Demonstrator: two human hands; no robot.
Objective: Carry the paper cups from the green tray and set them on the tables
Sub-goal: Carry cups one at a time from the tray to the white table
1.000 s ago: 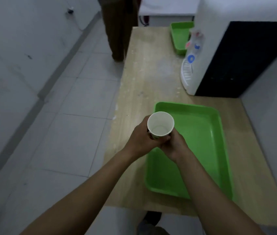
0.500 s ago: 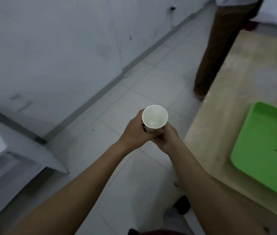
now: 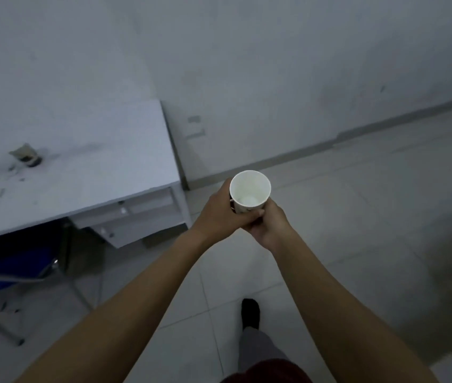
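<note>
Both hands, left (image 3: 220, 212) and right (image 3: 270, 226), grip the upright paper cup (image 3: 249, 192) between them.

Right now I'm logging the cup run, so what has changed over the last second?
The person turned away from the wooden table, carrying the paper cup from above the green tray to over the tiled floor. Tray and table have left the view, and a white desk now shows at left. Unchanged: the left hand and right hand both grip the cup, upright; nothing was let go.
</note>
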